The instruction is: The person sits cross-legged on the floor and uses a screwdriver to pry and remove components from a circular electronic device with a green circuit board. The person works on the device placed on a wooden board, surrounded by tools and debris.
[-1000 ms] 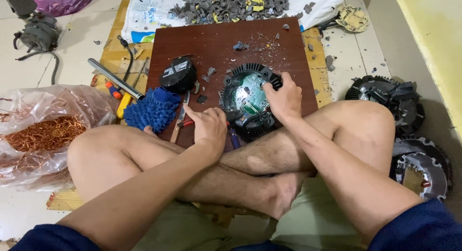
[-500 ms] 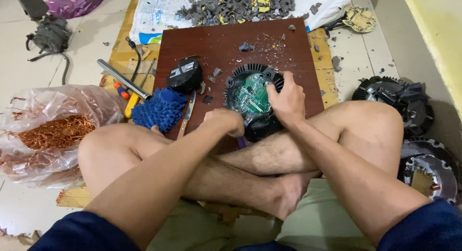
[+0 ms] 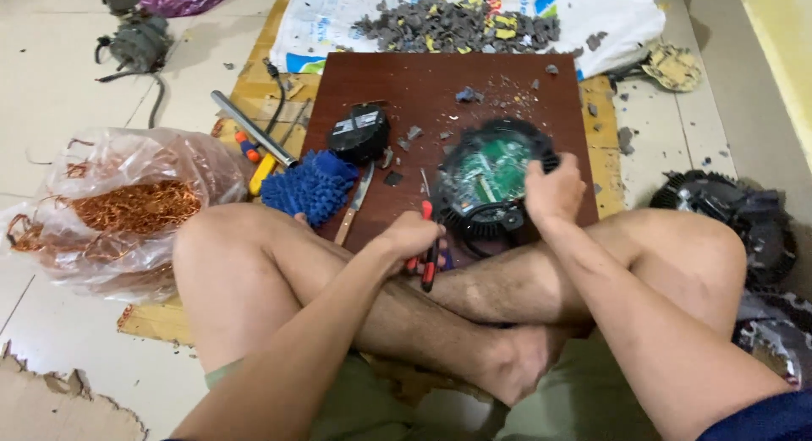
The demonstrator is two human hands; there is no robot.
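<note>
1. A clear crumpled plastic bag lies on the tiled floor at the person's left and is filled with a tangle of bare copper wire.
2. A white printed sack, spread flat beyond the dark red-brown wooden board, carries a heap of grey and yellow broken plastic fragments.
3. The round black fan housing with a green circuit board inside rests on the near right part of the wooden board, just in front of the crossed legs.
4. The right hand grips the housing's right rim, fingers curled over the edge and thumb towards the circuit board.
5. The left hand is closed around a pair of red-handled pliers, whose handles stick out below the fist; the tool sits just left of the housing, close to its rim, but contact cannot be judged.
6. A blue chenille cloth, a wooden-handled knife and a small black round motor cap lie on the board's left side.
</note>
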